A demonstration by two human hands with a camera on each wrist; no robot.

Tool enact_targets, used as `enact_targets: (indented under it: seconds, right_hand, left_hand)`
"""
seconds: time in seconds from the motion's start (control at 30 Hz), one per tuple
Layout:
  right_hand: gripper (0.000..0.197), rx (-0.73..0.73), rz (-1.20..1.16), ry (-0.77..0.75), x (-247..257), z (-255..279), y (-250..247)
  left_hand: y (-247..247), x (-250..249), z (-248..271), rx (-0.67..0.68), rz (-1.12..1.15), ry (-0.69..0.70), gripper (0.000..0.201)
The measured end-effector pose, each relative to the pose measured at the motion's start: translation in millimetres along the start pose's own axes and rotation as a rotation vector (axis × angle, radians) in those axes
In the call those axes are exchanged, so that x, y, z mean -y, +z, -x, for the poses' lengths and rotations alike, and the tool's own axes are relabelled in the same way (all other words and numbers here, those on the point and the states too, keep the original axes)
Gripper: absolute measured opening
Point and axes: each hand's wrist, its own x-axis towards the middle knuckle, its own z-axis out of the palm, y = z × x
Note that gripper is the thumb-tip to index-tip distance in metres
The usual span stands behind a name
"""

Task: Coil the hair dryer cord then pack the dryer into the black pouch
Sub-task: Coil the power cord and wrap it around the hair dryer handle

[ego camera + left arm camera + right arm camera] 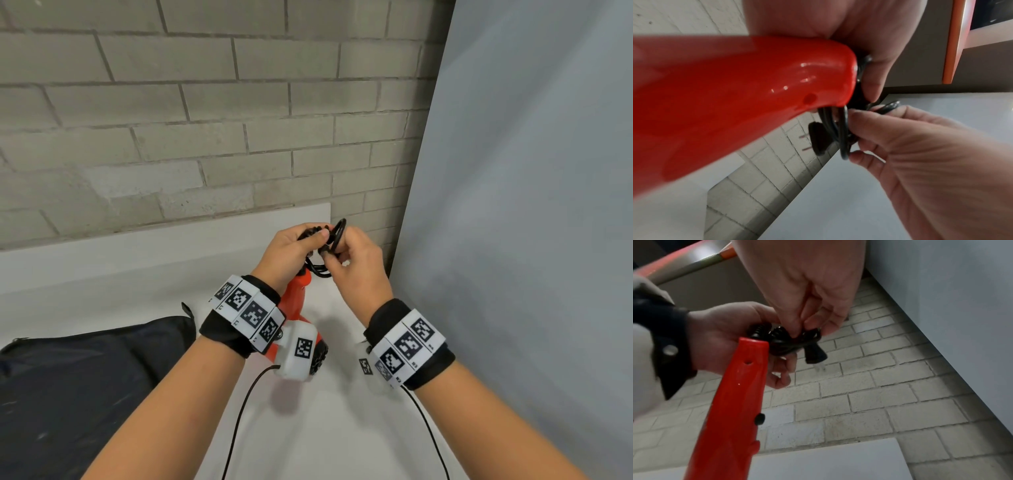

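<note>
The red hair dryer [297, 297] hangs handle-up below my hands, its body partly hidden under my left wrist. My left hand [297, 247] grips the black coiled cord [323, 245] at the handle's end [754, 345]. My right hand [346, 255] pinches loops of the same cord [843, 129] from the right side. The black plug [815, 354] sticks out below the bundle, its prongs pointing down. The black pouch [78, 387] lies on the white table at the lower left, apart from both hands.
A grey brick wall [205, 120] stands close behind the white table [120, 274]. A pale panel [531, 205] closes off the right side. Thin black cables [239, 418] run from my wristbands toward me.
</note>
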Motion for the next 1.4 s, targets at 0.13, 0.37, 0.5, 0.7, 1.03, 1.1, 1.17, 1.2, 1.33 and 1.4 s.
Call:
enact_targets:
  seconds: [0.13, 0.37, 0.5, 0.7, 1.03, 1.1, 1.17, 1.2, 1.33, 1.4]
  right_hand:
    - [0.032, -0.078, -0.113, 0.085, -2.4, -6.5, 2.3]
    - [0.031, 0.337, -0.217, 0.078, -6.0, -6.8, -6.1]
    - [0.015, 0.413, -0.101, 0.004, -20.2, 2.3, -13.3]
    - [0.021, 0.346, 0.283, -0.06, -26.4, -9.9, -25.7]
    - [0.02, -0.077, 0.705, -0.277, 17.3, -24.6, -56.8]
    - [0.025, -0.095, 0.735, -0.311, 21.1, -19.9, -55.7]
    - [0.029, -0.092, 0.736, -0.327, 24.4, -16.6, -54.7]
    - [0.029, -0.087, 0.724, -0.335, 24.7, -15.3, -54.0]
    - [0.023, -0.047, 0.652, -0.25, 19.3, -10.5, -55.5]
    - [0.022, 0.003, 0.742, -0.154, 14.9, -7.5, -58.6]
  left_hand:
    - [-6.6, -2.4, 4.4, 0.129, -0.058, -0.022, 0.022]
    - [-11.8, -7.5, 7.6, 0.107, -0.058, 0.038, 0.025]
    - [-17.5, -7.8, 6.5, 0.056, 0.007, -0.003, 0.022]
    - [-6.9, -13.5, 13.9, 0.044, -0.079, 0.083, 0.012]
    - [1.9, -7.5, 9.4, 0.103, -0.175, 0.102, 0.017]
    - [3.6, -6.4, 10.3, 0.097, -0.183, 0.128, 0.016]
    - [4.5, -4.8, 10.3, 0.083, -0.188, 0.14, 0.021]
    - [4.5, -4.4, 10.1, 0.079, -0.193, 0.138, 0.023]
    - [1.0, -3.4, 4.7, 0.081, -0.235, 0.086, 0.017]
    - [-1.3, -4.6, 1.8, 0.066, -0.253, 0.061, 0.011]
